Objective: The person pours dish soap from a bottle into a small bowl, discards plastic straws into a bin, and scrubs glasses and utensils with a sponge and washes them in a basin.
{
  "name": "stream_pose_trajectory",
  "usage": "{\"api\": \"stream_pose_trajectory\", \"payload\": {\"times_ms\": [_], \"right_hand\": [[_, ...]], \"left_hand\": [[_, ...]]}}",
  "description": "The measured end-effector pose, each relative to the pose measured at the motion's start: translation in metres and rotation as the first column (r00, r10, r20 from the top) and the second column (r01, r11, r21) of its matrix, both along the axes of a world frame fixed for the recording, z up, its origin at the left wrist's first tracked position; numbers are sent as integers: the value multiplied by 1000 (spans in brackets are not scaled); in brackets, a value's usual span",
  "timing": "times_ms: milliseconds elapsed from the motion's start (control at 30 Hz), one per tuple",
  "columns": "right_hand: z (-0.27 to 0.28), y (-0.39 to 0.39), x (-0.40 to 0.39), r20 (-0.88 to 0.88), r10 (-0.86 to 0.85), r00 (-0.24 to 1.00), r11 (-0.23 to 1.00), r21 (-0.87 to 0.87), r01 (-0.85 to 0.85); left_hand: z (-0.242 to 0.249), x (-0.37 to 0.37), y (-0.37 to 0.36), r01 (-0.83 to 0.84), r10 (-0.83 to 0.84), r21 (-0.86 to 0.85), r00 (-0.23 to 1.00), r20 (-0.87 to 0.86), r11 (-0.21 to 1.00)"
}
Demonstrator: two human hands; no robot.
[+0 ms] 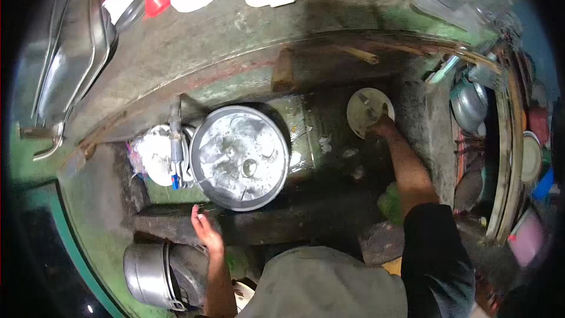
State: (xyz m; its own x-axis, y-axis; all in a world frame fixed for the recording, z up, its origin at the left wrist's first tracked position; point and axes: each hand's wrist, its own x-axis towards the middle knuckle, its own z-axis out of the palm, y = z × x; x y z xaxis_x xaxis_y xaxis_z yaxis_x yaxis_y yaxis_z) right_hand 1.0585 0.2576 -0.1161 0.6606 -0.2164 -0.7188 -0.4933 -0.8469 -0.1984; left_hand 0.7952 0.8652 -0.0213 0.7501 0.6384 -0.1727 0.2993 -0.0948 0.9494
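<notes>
Fingers [385,109] of the right hand [381,127] close on the near rim of a plate [357,109], one digit lying over its face; the rest are lost in shade, so I cannot tell how tightly they grip. The left hand [207,234] holds nothing that I can see: its fingers point away from the body, a little spread, just short of the near left side of a big metal basin [197,184].

The plate sits right under the right fingers, reaching out beyond them on the far side, over the dark wet floor of the washing area. The basin stands well to its left, a pale wet strip of floor [299,135] between the two.

Round and pale, the plate shows a dull brownish patch towards its middle; what that is, I can't make out. The basin holds cloudy, whitish water that glares under the light. Near the left forearm, a metal pot [147,274] lies tipped on its side.
</notes>
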Motion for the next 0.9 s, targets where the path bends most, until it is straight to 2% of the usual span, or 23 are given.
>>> {"api": "stream_pose_trajectory", "payload": {"times_ms": [33,67,133,200,267,333,367,433,500,567,600,633,700,733,767,800,867,900], "right_hand": [[-32,-4,7,-83,-6,997,999,43,10],[-60,-2,9,-85,31,996,997,66,-25],[-97,1,1,248,110,962,980,-187,-64],[-113,-12,2,275,71,959,982,-190,-19],[-112,-35,4,301,17,953,977,-209,49],[-105,-62,14,121,195,973,965,-202,-168],[-102,-73,14,122,196,973,964,-206,-168],[-109,-102,16,424,456,782,888,-267,-373],[-124,-120,19,467,463,753,887,-242,-394],[-87,-93,16,391,526,755,838,-388,-383],[-70,-86,22,347,453,821,888,-259,-381],[-99,-87,22,324,493,807,865,-281,-415],[-88,-73,20,287,400,870,916,-151,-371],[-89,-70,15,341,346,874,938,-134,-320],[-90,-62,19,253,256,933,960,-182,-214],[-87,-65,23,254,220,942,972,-136,-190],[-70,-72,18,250,172,953,984,-93,-153],[-47,-75,20,408,85,909,996,-10,-89]], "left_hand": [[26,-3,-27,40,-26,89,989,-148,995],[34,-11,-37,44,-26,118,988,-151,992],[44,-29,-52,35,-9,160,987,-161,986],[52,-42,-63,-35,48,98,991,-129,995],[50,-55,-76,-34,51,103,985,-167,994],[43,-60,-95,-43,58,80,980,-190,996],[37,-60,-107,-33,41,54,987,-155,998],[46,-46,-146,-3,-2,-35,991,-133,999],[38,-35,-180,70,-78,-115,995,-67,991],[32,-24,-211,182,-189,-120,981,-46,976],[32,-17,-229,209,-211,-127,977,-5,970],[35,-12,-244,231,-228,-133,973,32,964],[48,-4,-268,300,-303,-133,953,-3,945],[46,-6,-275,318,-322,-141,947,-6,937],[44,-8,-280,342,-347,-151,938,-8,927],[40,-12,-282,376,-380,-116,925,-9,919],[33,-21,-283,341,-363,-225,929,-66,913],[30,-22,-286,310,-346,-310,936,-65,899]]}}
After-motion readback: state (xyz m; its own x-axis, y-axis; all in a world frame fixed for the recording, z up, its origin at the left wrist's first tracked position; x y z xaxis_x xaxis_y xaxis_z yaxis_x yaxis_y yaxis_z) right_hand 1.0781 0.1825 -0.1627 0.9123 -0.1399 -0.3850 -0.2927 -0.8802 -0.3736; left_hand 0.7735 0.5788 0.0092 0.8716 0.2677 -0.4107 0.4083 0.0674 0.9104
